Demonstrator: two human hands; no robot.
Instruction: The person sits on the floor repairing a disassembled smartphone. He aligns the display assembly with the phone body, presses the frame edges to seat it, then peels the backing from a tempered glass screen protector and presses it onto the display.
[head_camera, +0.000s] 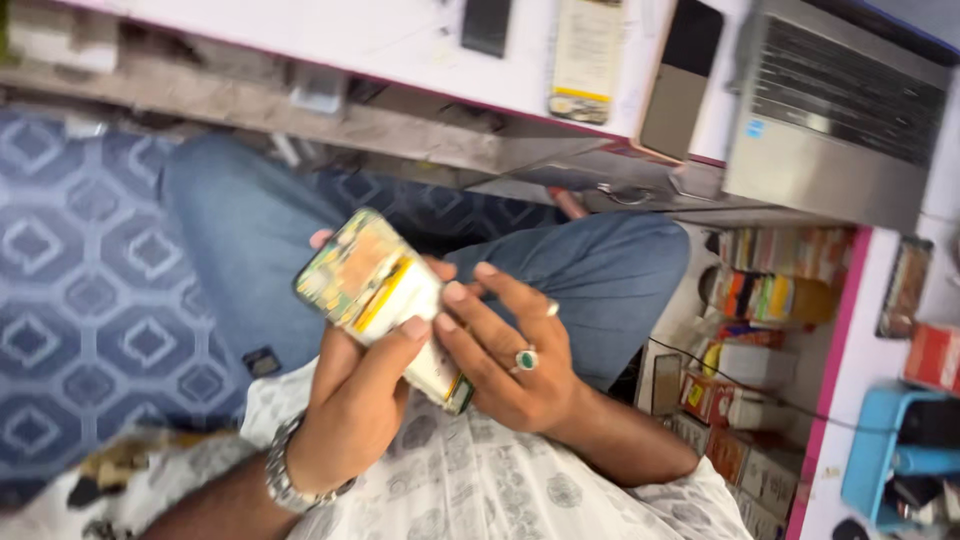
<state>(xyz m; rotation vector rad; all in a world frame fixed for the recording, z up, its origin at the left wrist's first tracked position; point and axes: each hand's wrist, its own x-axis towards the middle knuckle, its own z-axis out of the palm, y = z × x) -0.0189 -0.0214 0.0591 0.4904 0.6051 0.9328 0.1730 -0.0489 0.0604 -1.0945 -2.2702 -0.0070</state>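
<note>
Both hands hold an opened phone (372, 288) over my lap, its back cover off. A white battery with a yellow strip and a greenish circuit board show inside it. My left hand (352, 390), with a metal watch on the wrist, grips the phone from below, thumb across the battery. From the right, my right hand (512, 352), wearing a green-stone ring, holds the phone's lower end with fingertips on the battery's edge. The bottom of the phone is hidden between the hands.
A white counter with a pink edge (400, 40) runs along the top and carries a grey laptop (840, 110) and several phones (682, 80). Shelves of small coloured boxes (760, 300) and a blue tray (880, 450) are at the right. Blue patterned floor (90, 280) lies left.
</note>
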